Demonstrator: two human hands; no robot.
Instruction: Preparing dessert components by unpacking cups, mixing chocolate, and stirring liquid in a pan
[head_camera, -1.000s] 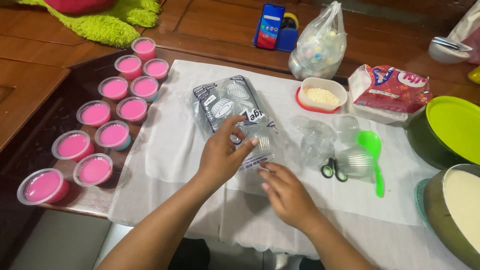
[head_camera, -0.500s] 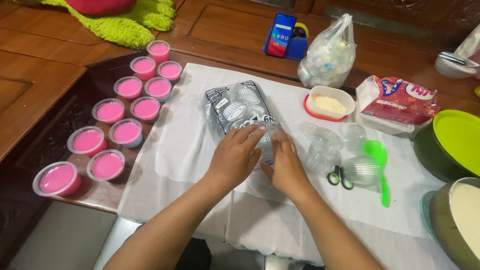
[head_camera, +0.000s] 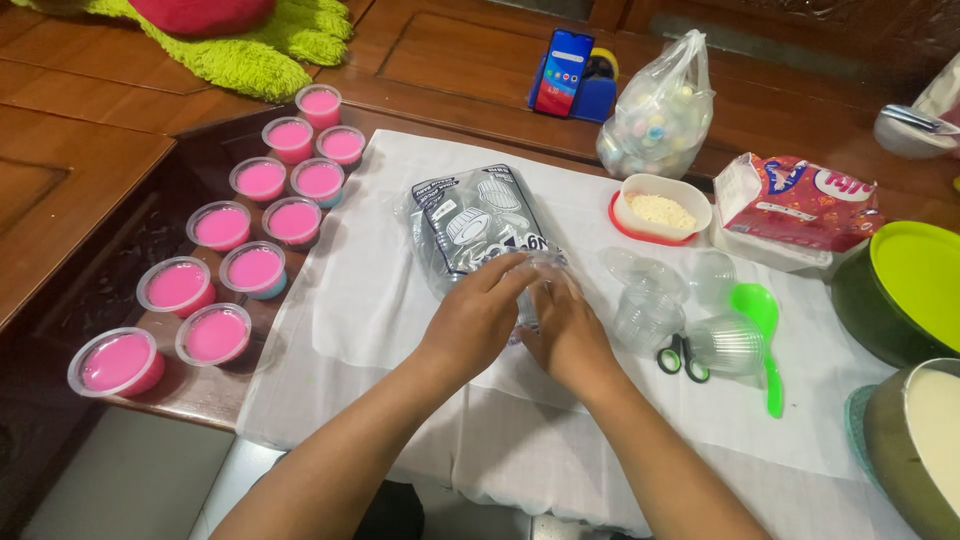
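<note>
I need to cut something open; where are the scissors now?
In the head view, the scissors lie on the white cloth, right of the right hand, between two clear plastic cups and beside the green spoon.

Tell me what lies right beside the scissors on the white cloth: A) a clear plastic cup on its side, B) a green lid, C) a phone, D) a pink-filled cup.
A: the scissors touch a clear plastic cup tipped on its side, next to the green spoon.
</note>
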